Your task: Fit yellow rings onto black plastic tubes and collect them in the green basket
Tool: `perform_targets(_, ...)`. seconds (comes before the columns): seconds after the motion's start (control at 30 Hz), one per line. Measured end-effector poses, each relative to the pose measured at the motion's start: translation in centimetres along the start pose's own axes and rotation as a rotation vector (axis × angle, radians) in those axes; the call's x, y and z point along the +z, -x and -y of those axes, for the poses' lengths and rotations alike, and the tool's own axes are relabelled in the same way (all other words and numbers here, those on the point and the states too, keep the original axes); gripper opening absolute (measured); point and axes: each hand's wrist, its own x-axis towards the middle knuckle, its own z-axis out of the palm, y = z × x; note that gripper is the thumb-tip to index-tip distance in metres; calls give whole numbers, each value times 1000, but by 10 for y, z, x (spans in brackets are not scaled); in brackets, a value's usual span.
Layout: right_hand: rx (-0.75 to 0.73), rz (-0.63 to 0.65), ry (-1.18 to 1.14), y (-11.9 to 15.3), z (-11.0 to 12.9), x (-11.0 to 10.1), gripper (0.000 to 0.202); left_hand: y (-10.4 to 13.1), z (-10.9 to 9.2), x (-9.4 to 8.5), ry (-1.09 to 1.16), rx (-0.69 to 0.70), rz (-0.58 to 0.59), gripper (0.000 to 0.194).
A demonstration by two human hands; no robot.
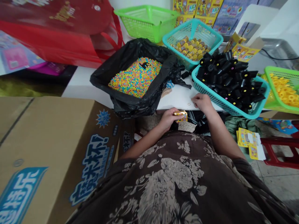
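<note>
My left hand [168, 119] is closed around a small yellow printed bundle, maybe labels or little packets [181, 115], just off the table's front edge. My right hand [202, 102] rests at the edge of the white tabletop [178, 96], its fingers curled together. Whatever those fingers pinch, if anything, is too small to make out. Close to their tips lies a small thin ring [189, 104]. Beyond my right hand sits a teal basket [210, 95] heaped with black plastic cups [229, 79], some with coloured dots inside.
A tub lined with a black bag [102, 74] holds many coloured candy balls [137, 77]. Behind are a teal basket [193, 26] of yellow-capped pieces and a green basket [144, 18]. Yellow rings [283, 88] fill another basket at right. A large carton [58, 140] stands left.
</note>
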Motion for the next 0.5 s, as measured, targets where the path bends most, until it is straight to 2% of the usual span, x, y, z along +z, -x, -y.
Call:
perform_targets(0.2, -72, -3, 254, 1, 4, 7, 13, -1, 1, 0, 9, 1, -8, 45)
perform_targets(0.3, -88, 10, 289, 1, 6, 10, 13, 1, -3, 1, 28, 12, -20, 48)
perform_targets(0.37, -112, -1, 195, 4, 6, 10, 15, 3, -6, 2, 39, 42, -17, 49)
perform_targets(0.5, -177, -25, -202, 24, 5, 9, 18, 9, -13, 4, 18, 148, -7, 47)
